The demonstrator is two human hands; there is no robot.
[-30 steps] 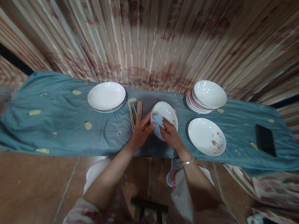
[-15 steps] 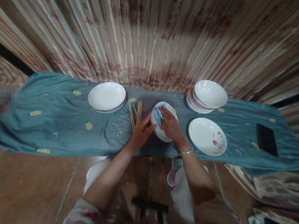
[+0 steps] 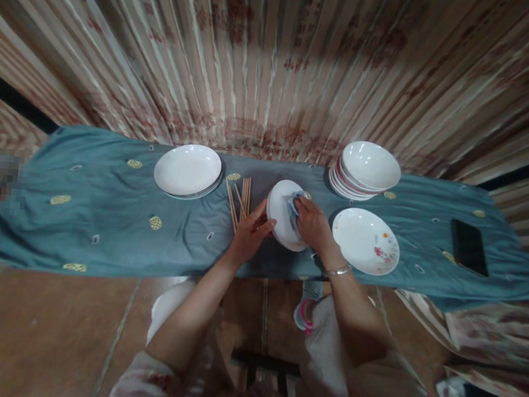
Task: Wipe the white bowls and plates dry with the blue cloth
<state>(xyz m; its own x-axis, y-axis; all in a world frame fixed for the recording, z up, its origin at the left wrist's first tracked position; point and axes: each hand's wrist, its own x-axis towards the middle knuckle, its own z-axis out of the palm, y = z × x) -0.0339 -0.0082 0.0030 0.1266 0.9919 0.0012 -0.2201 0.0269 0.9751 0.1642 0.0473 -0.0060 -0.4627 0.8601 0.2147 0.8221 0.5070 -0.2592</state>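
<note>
A white plate (image 3: 280,201) is held tilted above the middle of the cloth-covered table. My left hand (image 3: 250,231) grips it by the left edge, thumb on the face and the other fingers partly hidden behind. Bunched in my right hand (image 3: 313,225) is a light blue cloth (image 3: 293,206), pressed against the plate's right side. Several wooden chopsticks (image 3: 246,190) lie just beyond my left hand. To the right of my right hand rests a white plate with a flower print (image 3: 358,239).
A stack of white plates (image 3: 187,169) stands at the left, and a stack of white bowls (image 3: 371,164) at the back right. Toward the right end lies a black flat object (image 3: 469,247). A pleated curtain (image 3: 277,68) hangs behind the table (image 3: 117,222).
My right hand has moved the blue cloth from the plate's upper middle to its right side. My left hand keeps its grip on the plate's left edge.
</note>
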